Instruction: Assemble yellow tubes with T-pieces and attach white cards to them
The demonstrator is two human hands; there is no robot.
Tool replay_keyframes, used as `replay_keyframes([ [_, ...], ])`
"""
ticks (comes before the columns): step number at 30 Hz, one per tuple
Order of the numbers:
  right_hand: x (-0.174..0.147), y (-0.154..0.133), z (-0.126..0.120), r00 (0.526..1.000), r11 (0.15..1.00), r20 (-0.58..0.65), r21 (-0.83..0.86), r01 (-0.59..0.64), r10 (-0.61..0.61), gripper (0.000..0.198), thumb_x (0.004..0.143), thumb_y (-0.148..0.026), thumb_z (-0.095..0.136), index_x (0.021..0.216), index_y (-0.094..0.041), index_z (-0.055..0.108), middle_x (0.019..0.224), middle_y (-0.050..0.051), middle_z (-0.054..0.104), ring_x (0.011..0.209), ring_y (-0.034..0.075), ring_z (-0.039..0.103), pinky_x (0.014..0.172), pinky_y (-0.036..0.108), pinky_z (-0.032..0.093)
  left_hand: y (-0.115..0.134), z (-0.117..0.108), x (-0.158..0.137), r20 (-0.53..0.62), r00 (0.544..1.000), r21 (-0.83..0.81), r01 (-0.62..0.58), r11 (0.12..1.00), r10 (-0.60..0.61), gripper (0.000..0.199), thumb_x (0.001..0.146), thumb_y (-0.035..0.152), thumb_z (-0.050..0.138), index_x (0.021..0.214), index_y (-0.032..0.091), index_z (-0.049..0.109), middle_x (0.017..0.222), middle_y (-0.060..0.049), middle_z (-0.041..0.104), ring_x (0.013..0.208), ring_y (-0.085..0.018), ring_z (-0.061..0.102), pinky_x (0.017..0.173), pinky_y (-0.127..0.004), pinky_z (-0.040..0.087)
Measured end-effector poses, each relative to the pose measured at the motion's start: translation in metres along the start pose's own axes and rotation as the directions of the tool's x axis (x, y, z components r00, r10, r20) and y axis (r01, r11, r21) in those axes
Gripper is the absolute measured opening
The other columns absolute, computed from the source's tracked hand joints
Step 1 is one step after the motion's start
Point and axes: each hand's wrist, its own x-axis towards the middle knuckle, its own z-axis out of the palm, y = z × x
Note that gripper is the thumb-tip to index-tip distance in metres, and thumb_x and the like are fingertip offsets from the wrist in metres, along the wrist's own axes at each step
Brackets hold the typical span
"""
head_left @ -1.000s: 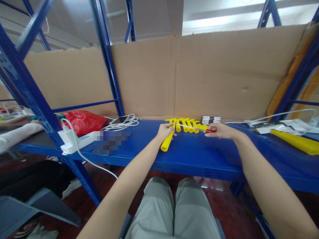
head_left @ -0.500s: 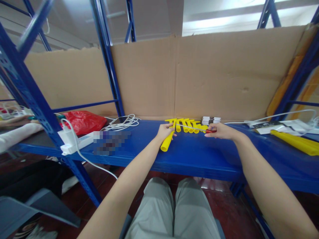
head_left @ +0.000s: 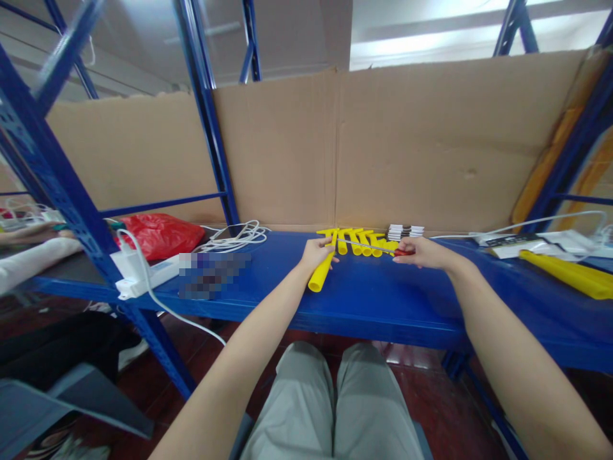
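My left hand (head_left: 315, 252) is closed around a yellow plastic tube (head_left: 320, 275), whose round end points toward me. In my right hand (head_left: 416, 252) is the red handle of a screwdriver (head_left: 403, 253). Its long metal shaft runs left to the upper part of the tube, where my left fingers hide the exact contact. Behind the shaft lie several yellow tubular pieces (head_left: 366, 250) in a row on the blue table (head_left: 378, 294). Small white-and-black parts (head_left: 405, 231) are stacked just beyond my right hand.
At the left are a red plastic bag (head_left: 160, 234), coiled white cable (head_left: 239, 236) and a white power strip (head_left: 165, 271). Yellow material (head_left: 569, 273) and white packets lie on the right. Cardboard (head_left: 407, 147) stands along the back. Another person's arm (head_left: 38, 252) reaches in at far left.
My right hand and the screwdriver handle have shifted very slightly. The tube in my left hand looks unmoved.
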Motion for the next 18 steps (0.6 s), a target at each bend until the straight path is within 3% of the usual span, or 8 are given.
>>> replay_keyframes([
  [11, -0.003, -0.009, -0.003, 0.985, 0.996, 0.145, -0.003, -0.089, 0.089, 0.057, 0.068, -0.076, 0.053, 0.064, -0.019, 0.057, 0.056, 0.003, 0.057, 0.047, 0.012, 0.05, 0.047, 0.027, 0.04, 0.001, 0.0, -0.002, 0.007, 1.0, 0.007, -0.026, 1.0, 0.026, 0.051, 0.081, 0.004, 0.059, 0.132, 0.008, 0.057, 0.1, -0.014, 0.072, 0.048, -0.01, 0.065, 0.038, -0.015, 0.045],
  [18, -0.002, -0.007, 0.003, 0.998, 0.995, 0.019, 0.079, -0.065, 0.063, 0.053, 0.056, -0.068, 0.069, 0.072, -0.022, 0.047, 0.061, 0.0, 0.054, 0.052, 0.012, 0.049, 0.046, 0.025, 0.04, 0.001, 0.0, -0.002, 0.007, 1.0, 0.01, -0.022, 1.0, 0.022, 0.048, 0.082, 0.005, 0.059, 0.13, 0.008, 0.058, 0.097, -0.014, 0.073, 0.049, -0.011, 0.065, 0.038, -0.015, 0.045],
])
